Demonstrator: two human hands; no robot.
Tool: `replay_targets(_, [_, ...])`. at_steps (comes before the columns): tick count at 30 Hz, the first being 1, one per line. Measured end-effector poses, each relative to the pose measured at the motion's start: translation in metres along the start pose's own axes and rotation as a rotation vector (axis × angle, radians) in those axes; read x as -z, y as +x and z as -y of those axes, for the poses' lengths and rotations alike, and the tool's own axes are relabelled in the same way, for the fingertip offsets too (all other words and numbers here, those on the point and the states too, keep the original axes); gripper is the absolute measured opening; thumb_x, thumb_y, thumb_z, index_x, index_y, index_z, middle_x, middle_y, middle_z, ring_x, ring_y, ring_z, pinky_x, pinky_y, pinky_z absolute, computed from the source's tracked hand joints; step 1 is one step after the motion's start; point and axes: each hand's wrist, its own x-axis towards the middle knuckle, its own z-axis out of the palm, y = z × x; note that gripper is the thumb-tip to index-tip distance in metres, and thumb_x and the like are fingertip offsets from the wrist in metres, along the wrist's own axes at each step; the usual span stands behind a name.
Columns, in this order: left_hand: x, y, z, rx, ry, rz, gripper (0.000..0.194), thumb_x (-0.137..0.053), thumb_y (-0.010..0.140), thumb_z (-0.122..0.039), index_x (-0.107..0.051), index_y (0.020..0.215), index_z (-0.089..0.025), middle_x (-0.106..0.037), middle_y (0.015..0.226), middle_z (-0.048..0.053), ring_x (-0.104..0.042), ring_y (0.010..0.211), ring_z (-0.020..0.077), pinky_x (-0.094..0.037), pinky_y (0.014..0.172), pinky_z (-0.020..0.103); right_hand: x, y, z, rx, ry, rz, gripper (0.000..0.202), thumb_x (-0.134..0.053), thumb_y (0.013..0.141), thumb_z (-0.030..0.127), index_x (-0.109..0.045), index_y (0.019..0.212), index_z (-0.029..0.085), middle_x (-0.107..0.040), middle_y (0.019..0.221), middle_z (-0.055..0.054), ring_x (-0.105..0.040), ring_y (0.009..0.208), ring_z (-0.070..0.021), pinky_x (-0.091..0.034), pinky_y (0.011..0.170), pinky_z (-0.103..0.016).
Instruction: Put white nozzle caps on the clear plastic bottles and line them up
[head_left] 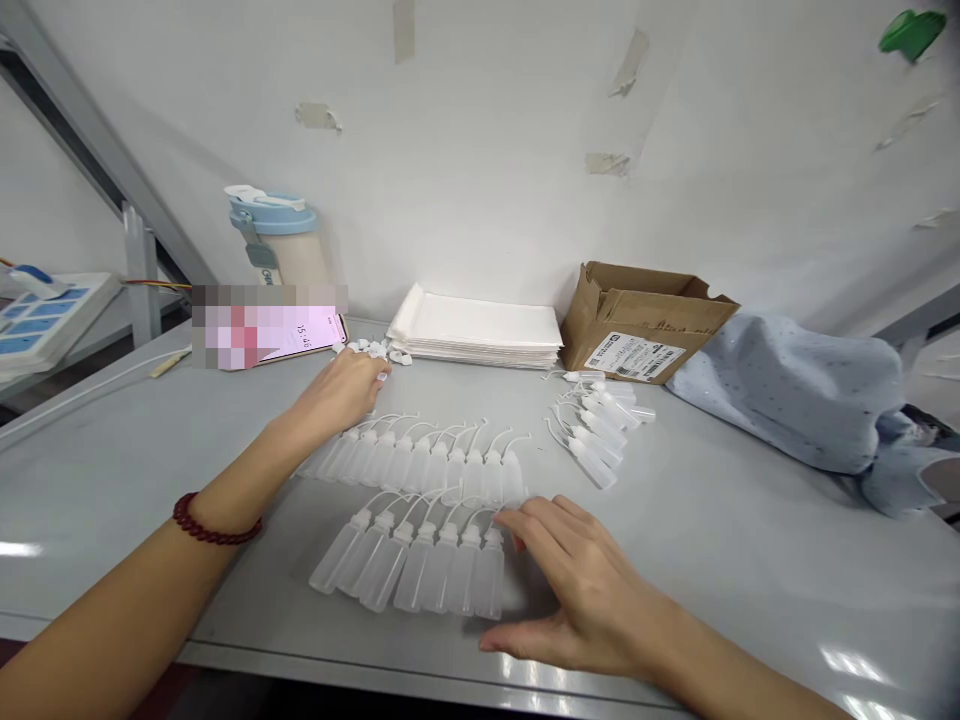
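Note:
My left hand (pixel 349 385) reaches to a small pile of white caps (pixel 364 348), its fingers drawn together with a small white cap (pixel 383 376) at the tips. My right hand (pixel 581 590) is open, thumb and fingers apart, beside the right end of the front row of bottles (pixel 448 570). Its index fingertip is close to the top of the last bottle; whether they touch I cannot tell. These small translucent squeeze bottles lie side by side, each with a thin white strap at its neck. Behind them lies a second row of similar bottles (pixel 420 462).
More bottles (pixel 596 440) lie loosely at right, before an open cardboard box (pixel 649 315). A stack of white envelopes or sheets (pixel 480 330) sits by the wall. At left are a lit phone (pixel 300 335) and a blue-lidded tumbler (pixel 289 245). Pale blue cloth (pixel 795 390) lies far right.

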Motion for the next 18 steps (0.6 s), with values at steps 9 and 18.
replay_targets(9, [0.004,-0.003,-0.003,0.042,0.008,0.002,0.033,-0.042,0.081,-0.022,-0.067,0.1,-0.014,-0.071,0.087,0.012,-0.058,0.095,0.0319,-0.043,0.075,0.035,-0.004,0.001,0.001,-0.087,0.074,0.103,0.043,-0.069,0.072,0.042,-0.057,0.1,0.012,-0.063,0.083,-0.009,-0.059,0.072,-0.0222,-0.048,0.062,-0.034])
replay_targets(18, [0.005,-0.005,-0.004,0.038,0.024,-0.022,0.023,-0.042,0.082,-0.023,-0.062,0.072,-0.016,-0.066,0.072,0.011,-0.056,0.087,0.0315,-0.042,0.069,0.036,0.023,0.003,-0.013,-0.271,0.314,-0.021,0.049,-0.071,0.073,0.027,-0.046,0.115,0.023,-0.055,0.088,-0.002,-0.053,0.073,-0.0155,-0.049,0.065,-0.03])
